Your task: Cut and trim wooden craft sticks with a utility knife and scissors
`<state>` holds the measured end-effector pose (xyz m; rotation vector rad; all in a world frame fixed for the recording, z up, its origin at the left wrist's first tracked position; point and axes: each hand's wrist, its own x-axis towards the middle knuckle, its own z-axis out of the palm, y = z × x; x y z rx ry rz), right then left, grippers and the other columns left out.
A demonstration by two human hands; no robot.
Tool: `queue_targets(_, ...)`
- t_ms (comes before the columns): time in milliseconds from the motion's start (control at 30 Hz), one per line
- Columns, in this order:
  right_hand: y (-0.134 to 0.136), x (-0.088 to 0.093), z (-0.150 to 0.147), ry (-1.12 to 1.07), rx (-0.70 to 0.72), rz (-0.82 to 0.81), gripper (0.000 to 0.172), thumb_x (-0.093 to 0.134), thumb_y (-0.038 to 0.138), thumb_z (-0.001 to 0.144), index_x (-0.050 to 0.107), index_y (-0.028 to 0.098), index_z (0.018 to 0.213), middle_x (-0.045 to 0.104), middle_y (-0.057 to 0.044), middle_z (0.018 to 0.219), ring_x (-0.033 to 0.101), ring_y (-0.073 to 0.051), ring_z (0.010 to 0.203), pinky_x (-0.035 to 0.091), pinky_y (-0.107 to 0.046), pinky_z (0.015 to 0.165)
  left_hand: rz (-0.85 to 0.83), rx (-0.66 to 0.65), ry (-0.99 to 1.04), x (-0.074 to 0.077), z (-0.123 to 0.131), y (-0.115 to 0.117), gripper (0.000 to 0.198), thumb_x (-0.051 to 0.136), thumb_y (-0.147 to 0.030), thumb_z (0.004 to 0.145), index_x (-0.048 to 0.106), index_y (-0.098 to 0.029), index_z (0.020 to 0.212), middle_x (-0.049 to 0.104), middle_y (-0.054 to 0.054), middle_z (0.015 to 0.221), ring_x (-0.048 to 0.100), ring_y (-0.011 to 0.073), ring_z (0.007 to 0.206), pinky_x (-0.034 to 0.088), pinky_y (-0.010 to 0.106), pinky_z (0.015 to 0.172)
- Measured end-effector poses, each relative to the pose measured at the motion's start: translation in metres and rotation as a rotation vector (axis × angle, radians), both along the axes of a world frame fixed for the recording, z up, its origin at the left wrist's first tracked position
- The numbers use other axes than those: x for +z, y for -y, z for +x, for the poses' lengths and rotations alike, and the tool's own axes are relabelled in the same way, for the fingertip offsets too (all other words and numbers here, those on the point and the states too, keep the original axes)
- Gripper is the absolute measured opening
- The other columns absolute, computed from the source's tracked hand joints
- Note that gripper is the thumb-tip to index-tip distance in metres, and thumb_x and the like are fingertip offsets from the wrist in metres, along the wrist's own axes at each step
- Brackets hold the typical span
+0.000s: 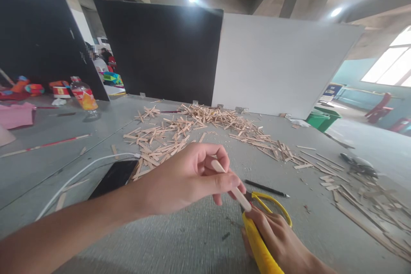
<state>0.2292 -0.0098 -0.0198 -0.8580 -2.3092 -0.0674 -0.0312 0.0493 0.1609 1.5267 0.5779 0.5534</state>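
My left hand (195,175) is closed on a flat wooden craft stick (240,199), pinched between thumb and fingers. The stick slants down to the right, its lower end by the fingertips of my right hand (276,235). That hand is wrapped around yellow-handled scissors (259,246), whose handles are spread apart. Their blades are mostly hidden behind the stick and my fingers. Just beyond the scissors lies a black pen (267,188). A large heap of loose craft sticks (212,116) spreads over the grey table (199,239) behind my hands.
A black phone (112,177) with a white cable (80,171) lies to the left. Farther back stands a drink bottle (84,97). Cut wood strips (362,218) and a dark tool (358,165) are at right. Black (163,51) and white (276,64) panels border the back.
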Motion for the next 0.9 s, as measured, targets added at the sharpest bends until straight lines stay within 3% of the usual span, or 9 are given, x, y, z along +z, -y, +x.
queue_targets(100,0.001,-0.001,0.002,0.007,-0.019,-0.007,0.019,0.045,0.015,0.102,0.050,0.014,0.120,0.065,-0.004,0.080,0.060,-0.019,0.057,0.052,-0.030,0.050,-0.023,-0.019,0.008,-0.003,0.001,0.001,0.024,0.072,-0.034,0.100,0.055,-0.019,0.091,0.075,0.002,0.083,0.068,0.0121,0.066,0.055,0.020,0.056)
queue_targets(200,0.002,-0.002,0.005,0.032,-0.043,-0.006,0.029,0.045,0.015,0.102,0.049,0.012,0.130,0.073,-0.011,0.091,0.073,-0.023,0.071,0.060,-0.032,0.059,-0.042,-0.007,-0.034,-0.006,0.002,0.006,0.016,0.068,-0.034,0.101,0.058,-0.021,0.102,0.069,-0.001,0.079,0.068,0.0136,0.060,0.051,0.017,0.044)
queue_targets(300,0.001,-0.002,0.007,0.042,-0.074,0.003,0.038,0.046,0.012,0.101,0.048,0.013,0.139,0.077,-0.015,0.106,0.079,-0.026,0.090,0.064,-0.033,0.069,-0.046,0.042,-0.028,-0.009,0.004,0.011,0.019,0.069,-0.031,0.100,0.057,-0.023,0.113,0.063,-0.004,0.081,0.072,0.0162,0.069,0.062,0.025,0.056)
queue_targets(400,0.002,-0.002,0.006,-0.012,-0.117,0.027,0.034,0.050,0.013,0.100,0.052,0.017,0.134,0.078,-0.010,0.102,0.079,-0.022,0.077,0.062,-0.029,0.062,-0.015,0.106,-0.080,-0.012,0.005,0.015,0.032,0.073,-0.027,0.096,0.058,-0.021,0.123,0.063,-0.003,0.086,0.071,0.0164,0.073,0.065,0.031,0.067)
queue_targets(500,0.005,0.002,0.004,-0.107,-0.195,0.126,0.025,0.049,0.015,0.099,0.055,0.020,0.123,0.079,-0.005,0.092,0.077,-0.018,0.064,0.061,-0.027,0.060,0.033,0.093,-0.171,-0.013,0.005,0.016,0.024,0.072,-0.029,0.096,0.063,-0.017,0.114,0.069,0.000,0.080,0.067,0.0144,0.066,0.058,0.024,0.057)
queue_targets(600,0.009,0.005,0.004,-0.190,-0.243,0.160,0.021,0.050,0.018,0.095,0.056,0.023,0.115,0.078,-0.001,0.084,0.075,-0.016,0.059,0.060,-0.024,0.060,0.097,0.144,-0.225,-0.013,0.005,0.016,0.022,0.072,-0.033,0.095,0.067,-0.018,0.110,0.070,0.002,0.084,0.069,0.0168,0.074,0.051,0.019,0.049)
queue_targets(800,0.006,0.005,0.003,-0.195,-0.251,0.169,0.019,0.051,0.018,0.100,0.057,0.022,0.118,0.080,-0.003,0.089,0.080,-0.017,0.068,0.061,-0.022,0.064,0.178,0.122,-0.235,-0.014,0.005,0.019,0.031,0.054,-0.044,0.107,0.061,-0.022,0.127,0.064,0.002,0.088,0.069,0.0176,0.075,0.054,0.020,0.049)
queue_targets(900,0.004,0.007,0.002,-0.170,-0.206,0.146,0.020,0.049,0.019,0.103,0.056,0.020,0.121,0.080,-0.004,0.090,0.081,-0.018,0.074,0.062,-0.023,0.067,0.184,0.128,-0.249,-0.014,0.003,0.020,0.036,0.046,-0.050,0.110,0.061,-0.020,0.124,0.056,-0.001,0.081,0.059,0.0127,0.062,0.052,0.020,0.049)
